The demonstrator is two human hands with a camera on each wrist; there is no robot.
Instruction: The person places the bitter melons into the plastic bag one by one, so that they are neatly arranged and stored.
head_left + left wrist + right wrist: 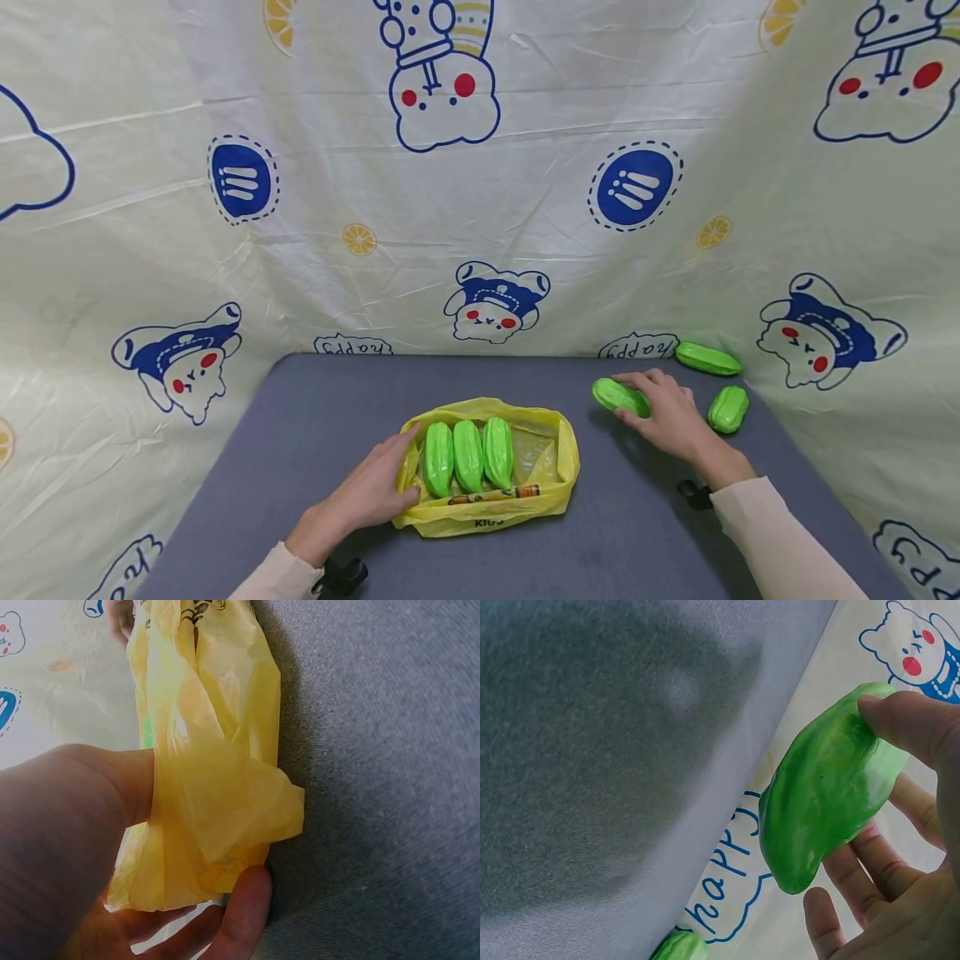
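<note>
My right hand (671,417) pinches a green ridged toy fruit (821,787) between thumb and fingers, lifted above the table to the right of the bag. The fruit is long, shiny and tapers to a blunt tip. At the left end of a yellow plastic bag (517,510), my left hand (375,483) holds its side, thumb and fingers spread around the end. The bag lies with its mouth wide open upward. Inside, three matching green toy fruits (468,457) stand side by side toward the left, and bare yellow plastic shows at the right.
Two more green toy fruits lie at the table's right: one (707,358) at the back edge, the other (728,409) nearer, just beyond my right wrist. A grey cloth (315,417) covers the table. Behind it hangs a printed pale curtain (315,167).
</note>
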